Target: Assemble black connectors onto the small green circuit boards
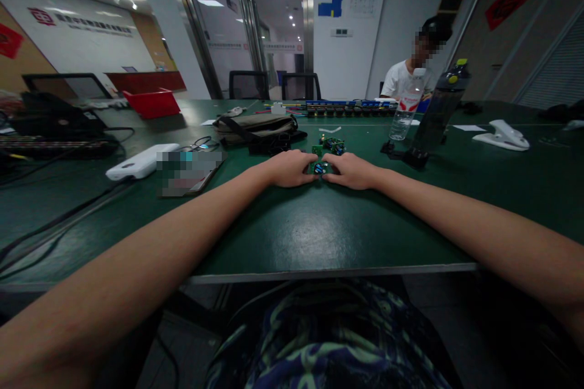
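Closest to you, patterned clothing (333,334) covers your lap, below the pale front edge of the green table (310,231). Your arms reach forward over the tabletop. Your left hand (294,168) and right hand (351,171) are close together but apart, each pinching one side of a small green circuit board (320,168) between thumb and fingers; the board sits between your hands, just above or on the tabletop, and from here you can't be sure which. Left of your left hand lie a flat pad (210,170) and a white device (143,161). Just beyond your fingers are more green boards (335,145). To their right stand a clear bottle (404,112) and a dark bottle (440,110), with a white plastic piece (504,137) farther right. Behind your left hand rests a khaki bag (258,129). Past it, a long black rack (351,108) lies across the table, and a red bin (152,103) sits off left. Across from you is a person in a white shirt (404,78); two chairs (249,85) stand before glass doors (274,12).
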Available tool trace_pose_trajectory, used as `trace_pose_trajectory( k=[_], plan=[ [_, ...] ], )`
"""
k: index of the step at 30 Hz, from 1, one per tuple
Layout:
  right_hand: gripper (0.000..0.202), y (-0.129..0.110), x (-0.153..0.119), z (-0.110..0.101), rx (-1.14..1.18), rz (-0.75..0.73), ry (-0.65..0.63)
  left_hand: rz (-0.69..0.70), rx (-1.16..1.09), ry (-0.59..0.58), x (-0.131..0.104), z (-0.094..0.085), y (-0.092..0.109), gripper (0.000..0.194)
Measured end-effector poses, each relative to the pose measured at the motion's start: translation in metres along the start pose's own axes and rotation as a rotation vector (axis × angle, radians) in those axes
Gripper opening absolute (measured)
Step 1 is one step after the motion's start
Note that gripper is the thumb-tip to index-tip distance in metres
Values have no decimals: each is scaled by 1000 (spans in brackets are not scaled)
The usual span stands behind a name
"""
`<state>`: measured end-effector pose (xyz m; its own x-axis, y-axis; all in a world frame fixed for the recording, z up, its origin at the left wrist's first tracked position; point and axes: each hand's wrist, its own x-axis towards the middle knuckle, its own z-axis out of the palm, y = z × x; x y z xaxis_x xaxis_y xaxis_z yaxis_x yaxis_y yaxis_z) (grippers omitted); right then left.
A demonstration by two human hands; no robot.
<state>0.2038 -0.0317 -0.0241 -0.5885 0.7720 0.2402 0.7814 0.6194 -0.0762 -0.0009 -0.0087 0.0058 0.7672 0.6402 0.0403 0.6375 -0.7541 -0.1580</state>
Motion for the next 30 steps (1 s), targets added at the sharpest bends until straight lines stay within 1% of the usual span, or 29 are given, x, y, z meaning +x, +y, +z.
trace_pose_trajectory(
  k=[25,28,30],
  plan=[
    [29,0,-1,-1,20,-18,14,-7,-14,-21,-1,-2,1,31],
    [39,3,-2,-5,47,-3,58,-15,-15,-19,-1,-2,1,33],
    [44,6,-2,-9,50,62,127,-10,-17,-23,-1,-2,1,34]
  ],
)
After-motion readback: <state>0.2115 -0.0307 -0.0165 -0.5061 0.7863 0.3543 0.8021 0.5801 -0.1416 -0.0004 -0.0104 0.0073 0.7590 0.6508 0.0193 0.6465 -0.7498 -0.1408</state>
